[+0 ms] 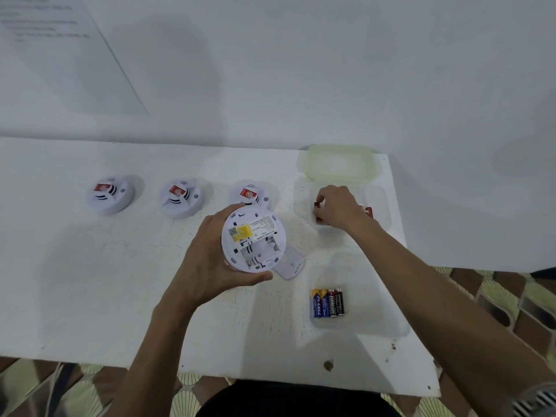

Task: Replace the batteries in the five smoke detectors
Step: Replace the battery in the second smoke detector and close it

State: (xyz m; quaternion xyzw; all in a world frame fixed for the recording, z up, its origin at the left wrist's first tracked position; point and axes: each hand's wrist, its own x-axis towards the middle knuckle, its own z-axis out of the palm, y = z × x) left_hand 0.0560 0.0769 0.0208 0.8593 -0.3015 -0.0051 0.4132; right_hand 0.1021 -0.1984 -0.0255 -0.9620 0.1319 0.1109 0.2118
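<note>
The left hand (207,266) grasps a detector (252,237) above the table (120,281). The detector is back side up with its battery bay open. A white cover (293,266) lies on the table just beneath it. The right hand (338,207) reaches into the far box (379,200), fingers pinching a red battery (317,206). A lid (338,162) lies just beyond that box. The near box (361,326) holds 4 batteries (328,302) side by side. 3 detectors (180,197) sit in a row to the left.

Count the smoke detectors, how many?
4. Left detector, middle detector and right detector sit in a row on the table; the left hand holds an opened detector. Another may be hidden.
</note>
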